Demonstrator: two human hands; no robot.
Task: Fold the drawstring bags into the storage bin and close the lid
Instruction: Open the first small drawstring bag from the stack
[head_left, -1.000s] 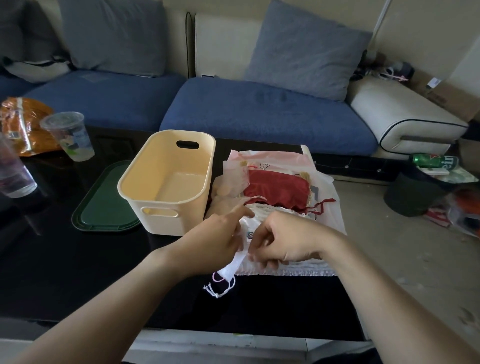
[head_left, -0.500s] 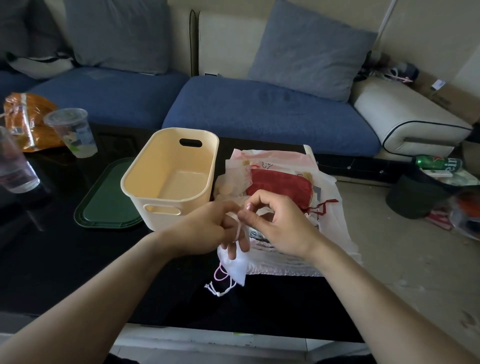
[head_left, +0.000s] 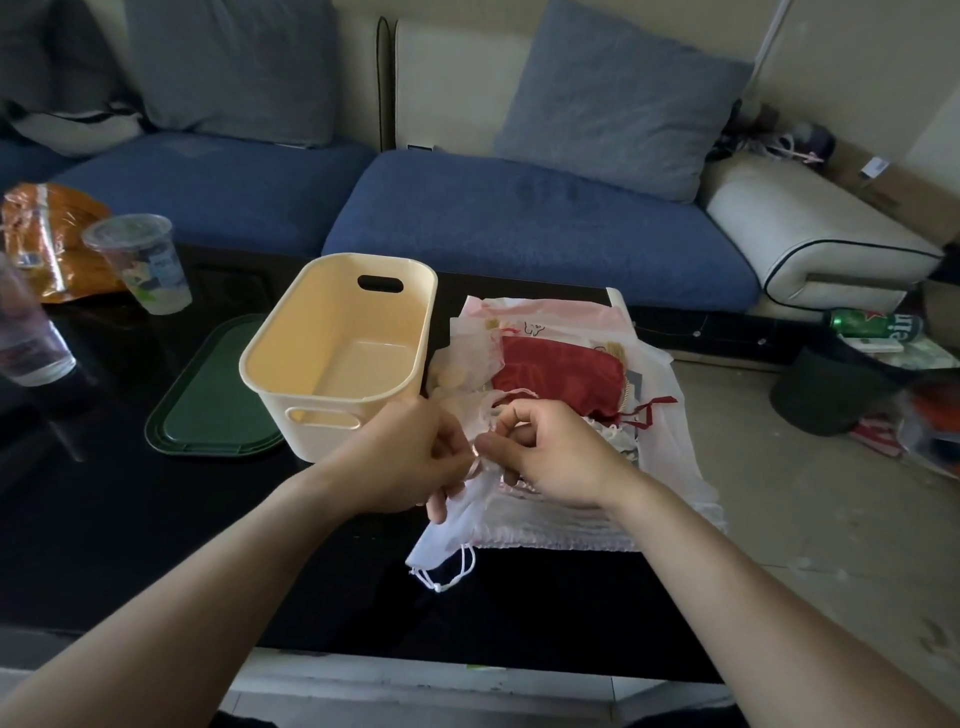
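Both hands are meeting just in front of the cream storage bin (head_left: 337, 358), left hand (head_left: 400, 457) and right hand (head_left: 556, 452) pinching a sheer white drawstring bag (head_left: 447, 535) hanging over the black bench (head_left: 130, 545), more bags (head_left: 556, 374) piling right of the bin, green lid (head_left: 208, 400) lying left.

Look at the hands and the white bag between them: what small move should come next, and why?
Probably fold the white drawstring bag in half. The left hand and right hand pinch its top, it hangs unfolded with cords dangling over the table, and the cream bin beside them looks empty, so it seems too early to drop it in.
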